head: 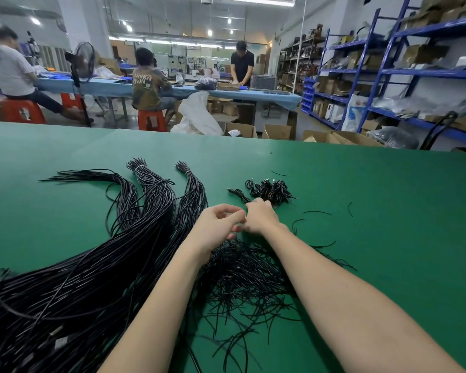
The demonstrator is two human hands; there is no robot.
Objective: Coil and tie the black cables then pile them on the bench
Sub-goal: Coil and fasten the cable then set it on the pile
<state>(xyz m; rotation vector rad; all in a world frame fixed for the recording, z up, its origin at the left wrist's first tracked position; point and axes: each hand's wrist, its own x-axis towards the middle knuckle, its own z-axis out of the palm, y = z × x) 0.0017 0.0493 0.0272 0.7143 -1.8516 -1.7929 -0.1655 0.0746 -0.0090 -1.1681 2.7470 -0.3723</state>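
Long black cables [97,270] lie in thick bundles across the left of the green bench [374,200], their far ends bound with white ties. A heap of short black twist ties [242,275] sits under my forearms. A small pile of coiled, tied cables [271,191] rests just beyond my hands. My left hand [217,224] and my right hand [260,216] meet at mid-bench, fingers curled and fingertips together; whatever they pinch is hidden between them.
A few stray ties [316,212] lie scattered right of my hands. Beyond the bench's far edge are cardboard boxes [276,131], a white sack [197,115], blue shelving [388,74] at right, and three people at a far blue table [105,86].
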